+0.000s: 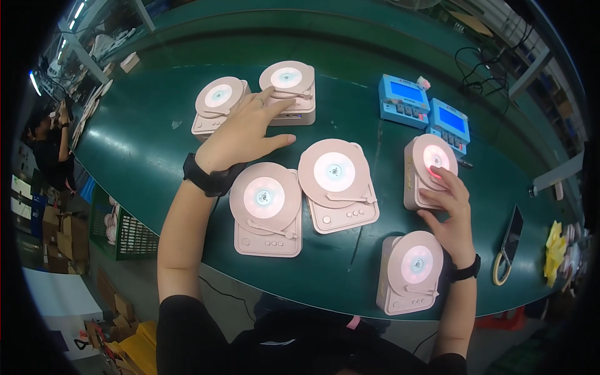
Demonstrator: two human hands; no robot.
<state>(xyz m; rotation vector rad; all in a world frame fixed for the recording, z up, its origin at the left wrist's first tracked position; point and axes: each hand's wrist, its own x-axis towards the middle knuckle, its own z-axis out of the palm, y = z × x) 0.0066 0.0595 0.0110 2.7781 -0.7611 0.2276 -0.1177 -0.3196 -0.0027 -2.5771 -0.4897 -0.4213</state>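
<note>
Several pale pink mini record-player speakers with lit discs stand on the green table. My left hand [250, 125], fingers spread, reaches over the two far ones: its fingertips lie at the front of the far speaker [287, 77], and the hand partly covers the far-left speaker [219, 95]. My right hand [447, 203] rests at the right-hand speaker [436, 156], whose disc glows pinkish red; its fingers are apart, touching the disc and front. Nearer me are a left speaker [263, 195], a middle speaker [334, 170] and a near-right speaker [415, 265].
Two blue boxes with screens [406, 92] stand at the far right. A black phone-like slab [514, 228] with a looped strap and yellow crumpled material [554, 253] lie rightward. A green crate [134, 232] stands below the table's left edge. Another person [53, 144] is at far left.
</note>
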